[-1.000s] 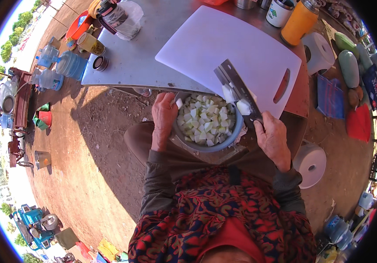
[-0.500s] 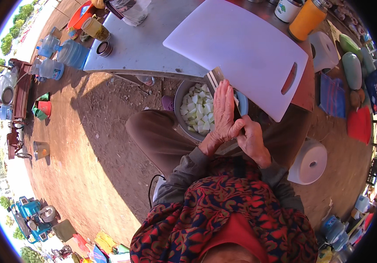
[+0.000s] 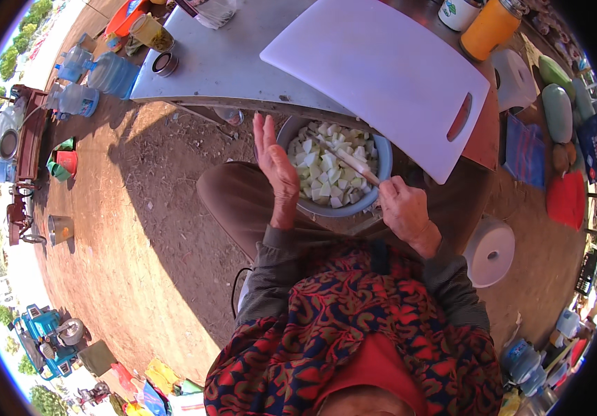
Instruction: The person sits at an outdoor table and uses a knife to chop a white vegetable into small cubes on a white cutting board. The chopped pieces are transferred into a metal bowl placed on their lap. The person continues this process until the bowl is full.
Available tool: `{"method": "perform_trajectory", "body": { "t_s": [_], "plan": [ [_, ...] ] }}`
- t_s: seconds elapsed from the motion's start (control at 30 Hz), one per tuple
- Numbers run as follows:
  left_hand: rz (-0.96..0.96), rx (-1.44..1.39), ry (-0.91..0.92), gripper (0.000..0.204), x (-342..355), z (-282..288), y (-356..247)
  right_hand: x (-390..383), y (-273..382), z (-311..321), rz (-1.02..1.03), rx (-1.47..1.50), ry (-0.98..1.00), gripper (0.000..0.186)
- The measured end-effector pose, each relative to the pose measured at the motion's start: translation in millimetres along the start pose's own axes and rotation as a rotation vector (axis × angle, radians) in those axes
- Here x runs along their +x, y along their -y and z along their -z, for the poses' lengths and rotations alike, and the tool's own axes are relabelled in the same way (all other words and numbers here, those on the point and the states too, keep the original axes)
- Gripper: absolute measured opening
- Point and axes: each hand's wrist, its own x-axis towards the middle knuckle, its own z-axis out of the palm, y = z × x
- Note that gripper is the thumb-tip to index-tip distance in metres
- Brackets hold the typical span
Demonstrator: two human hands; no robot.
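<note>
In my right hand (image 3: 404, 213) is a kitchen knife (image 3: 355, 163), fingers wrapped round its handle. Its blade, seen nearly edge-on, slants up and left over a basin (image 3: 384, 158). Pale green-white chunks (image 3: 327, 179) of a cut vegetable or fruit fill much of this round grey-blue basin between my knees. Just left of the basin, my left hand (image 3: 279, 172) is raised with fingers stretched out and nothing in it. A white cutting board (image 3: 381, 69) with a handle slot lies on the table beyond, its near corner sticking out over the edge.
The metal-topped table (image 3: 222, 69) carries a glass jar (image 3: 152, 33), a small dark-rimmed lid (image 3: 165, 64) and an orange flask (image 3: 490, 31). To the right are a white roll (image 3: 490, 253), green gourds (image 3: 557, 111) and a red bag (image 3: 565, 200). Blue water bottles (image 3: 112, 75) stand left.
My left hand has come away from the knife blade and moved left. The knife has turned edge-on over the basin, and my right hand has shifted slightly right and down.
</note>
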Motion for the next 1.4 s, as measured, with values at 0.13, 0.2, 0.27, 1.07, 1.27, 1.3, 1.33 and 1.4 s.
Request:
{"method": "perform_trajectory", "body": {
  "t_s": [0.13,0.2,0.27,1.07,1.27,1.3,1.33,1.4],
  "plan": [
    [-0.003,-0.283,0.287,0.076,15.7,53.5,-41.0,0.2,-16.4,-4.9,0.240,-0.230,-0.052,0.016],
    [0.057,-0.335,0.739,0.078,16.2,61.9,-77.0,-0.7,-21.0,-4.5,0.301,-0.281,-0.051,0.013],
    [0.061,-0.338,1.075,0.080,12.1,62.1,-83.8,1.8,-23.4,-5.6,0.358,-0.265,-0.056,0.012],
    [0.123,-0.427,1.332,0.070,-23.4,-11.2,-36.4,-5.9,-30.4,-6.1,0.506,-0.201,0.002,0.018],
    [0.225,-0.084,1.111,0.076,-10.6,8.3,4.9,-14.4,-17.5,6.1,0.497,-0.173,-0.019,0.019],
    [0.263,-0.104,1.073,0.078,-4.6,17.2,8.2,-14.5,-15.9,12.1,0.503,-0.166,-0.019,0.020],
    [0.356,-0.124,0.984,0.079,1.0,23.2,-7.4,-16.1,-15.1,19.2,0.501,-0.165,-0.021,0.020],
    [0.442,-0.184,0.838,0.080,6.5,38.4,-7.4,-9.2,-8.6,41.5,0.441,-0.103,-0.100,0.020]
  ]
}}
